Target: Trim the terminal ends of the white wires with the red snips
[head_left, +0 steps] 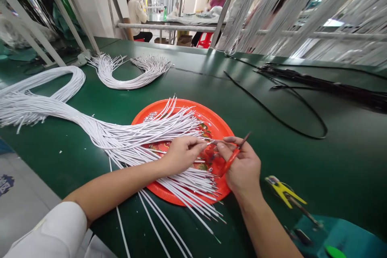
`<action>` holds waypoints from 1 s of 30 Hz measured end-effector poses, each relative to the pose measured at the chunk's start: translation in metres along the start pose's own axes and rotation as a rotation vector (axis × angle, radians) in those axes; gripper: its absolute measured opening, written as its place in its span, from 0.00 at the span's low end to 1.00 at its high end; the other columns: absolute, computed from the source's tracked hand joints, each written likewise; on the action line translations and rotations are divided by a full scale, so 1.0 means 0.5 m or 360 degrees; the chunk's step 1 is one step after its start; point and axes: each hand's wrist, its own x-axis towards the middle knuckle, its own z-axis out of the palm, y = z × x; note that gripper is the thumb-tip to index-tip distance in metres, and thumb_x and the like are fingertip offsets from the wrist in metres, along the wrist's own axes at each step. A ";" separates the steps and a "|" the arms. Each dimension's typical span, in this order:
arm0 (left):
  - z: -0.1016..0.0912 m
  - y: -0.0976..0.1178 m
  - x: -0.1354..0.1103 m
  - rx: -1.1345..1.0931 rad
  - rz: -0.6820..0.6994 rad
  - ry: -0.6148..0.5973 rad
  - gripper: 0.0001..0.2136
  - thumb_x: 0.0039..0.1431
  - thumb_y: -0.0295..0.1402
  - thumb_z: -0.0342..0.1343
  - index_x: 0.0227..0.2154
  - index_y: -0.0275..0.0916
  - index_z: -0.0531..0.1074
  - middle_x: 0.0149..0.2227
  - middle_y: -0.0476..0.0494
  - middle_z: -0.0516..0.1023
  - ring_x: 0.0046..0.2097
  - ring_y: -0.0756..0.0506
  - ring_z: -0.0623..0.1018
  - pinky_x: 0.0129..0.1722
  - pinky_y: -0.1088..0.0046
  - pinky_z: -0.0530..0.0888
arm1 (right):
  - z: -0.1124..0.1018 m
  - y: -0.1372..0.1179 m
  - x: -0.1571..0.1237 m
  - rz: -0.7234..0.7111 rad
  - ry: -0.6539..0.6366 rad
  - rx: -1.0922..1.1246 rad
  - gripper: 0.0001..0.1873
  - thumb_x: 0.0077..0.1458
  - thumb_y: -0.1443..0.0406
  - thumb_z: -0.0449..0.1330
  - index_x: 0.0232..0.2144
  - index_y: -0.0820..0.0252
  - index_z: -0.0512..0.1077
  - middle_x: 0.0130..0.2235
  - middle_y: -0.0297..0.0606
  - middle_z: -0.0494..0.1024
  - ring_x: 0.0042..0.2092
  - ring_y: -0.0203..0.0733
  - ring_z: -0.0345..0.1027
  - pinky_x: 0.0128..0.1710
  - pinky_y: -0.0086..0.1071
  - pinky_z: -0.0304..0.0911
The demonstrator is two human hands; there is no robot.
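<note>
My left hand (183,155) is closed, pinching a white cable near its end above the red tray (220,123). Opposite it, my right hand (246,167) is closed around small red-handled scissors (231,161), whose dark pointed blade sticks up past the fingers. The right thumb and fingertips meet at the cable's thin end; whether they grip it too, I cannot tell. A large bundle of white cables (121,137) runs in from the left and fans out over the patterned tray, under my left hand and forearm. Small silvery bits (150,117) lie at the tray's far left.
Curved white cable bundles (121,83) lie farther back on the green table (193,76). Black cables (302,129) are at the right. Yellow-handled pliers (284,191) lie near a teal object (341,236). White strands hang from a rack; people sit beyond.
</note>
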 end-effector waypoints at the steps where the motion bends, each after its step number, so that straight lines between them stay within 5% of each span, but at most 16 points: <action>1: 0.000 0.000 0.001 0.0017 0.0002 -0.0001 0.12 0.56 0.35 0.50 0.28 0.33 0.74 0.24 0.50 0.71 0.27 0.52 0.67 0.29 0.78 0.64 | 0.000 0.000 0.000 0.0004 -0.0004 0.0009 0.16 0.36 0.62 0.69 0.29 0.60 0.69 0.26 0.33 0.76 0.26 0.33 0.70 0.27 0.27 0.66; 11: 0.003 -0.007 0.000 0.0230 0.0047 -0.0045 0.11 0.57 0.33 0.48 0.32 0.35 0.75 0.29 0.48 0.77 0.31 0.51 0.72 0.31 0.77 0.67 | 0.003 -0.004 -0.006 0.0052 -0.0002 0.0023 0.17 0.34 0.63 0.70 0.29 0.61 0.70 0.23 0.30 0.74 0.23 0.31 0.69 0.25 0.25 0.66; 17: 0.000 -0.018 -0.008 0.0865 0.0361 -0.0121 0.15 0.58 0.27 0.47 0.48 0.37 0.67 0.44 0.41 0.74 0.46 0.46 0.72 0.46 0.68 0.68 | 0.010 -0.014 0.001 0.0049 0.0293 0.0208 0.15 0.35 0.64 0.67 0.27 0.59 0.67 0.26 0.32 0.77 0.23 0.30 0.67 0.21 0.23 0.63; 20: 0.001 -0.010 -0.017 0.1079 0.0588 -0.0156 0.13 0.57 0.28 0.49 0.45 0.35 0.68 0.45 0.39 0.72 0.48 0.44 0.69 0.49 0.66 0.67 | 0.010 -0.018 0.006 0.0068 0.0368 0.0313 0.15 0.35 0.65 0.66 0.27 0.59 0.66 0.26 0.33 0.77 0.22 0.29 0.67 0.21 0.23 0.63; 24: 0.007 -0.003 -0.028 0.1218 0.0734 -0.0552 0.09 0.59 0.33 0.49 0.34 0.37 0.73 0.36 0.43 0.74 0.40 0.45 0.71 0.42 0.70 0.69 | 0.010 -0.020 0.009 0.0095 0.0338 0.0373 0.15 0.34 0.65 0.66 0.27 0.59 0.66 0.24 0.33 0.77 0.21 0.30 0.66 0.21 0.23 0.63; 30: 0.007 -0.011 -0.027 0.1175 0.0543 -0.0825 0.08 0.58 0.30 0.49 0.33 0.38 0.75 0.36 0.45 0.75 0.39 0.47 0.73 0.42 0.73 0.68 | 0.010 -0.018 0.009 0.0114 0.0268 0.0395 0.16 0.34 0.65 0.67 0.27 0.59 0.65 0.23 0.31 0.77 0.21 0.31 0.66 0.21 0.24 0.63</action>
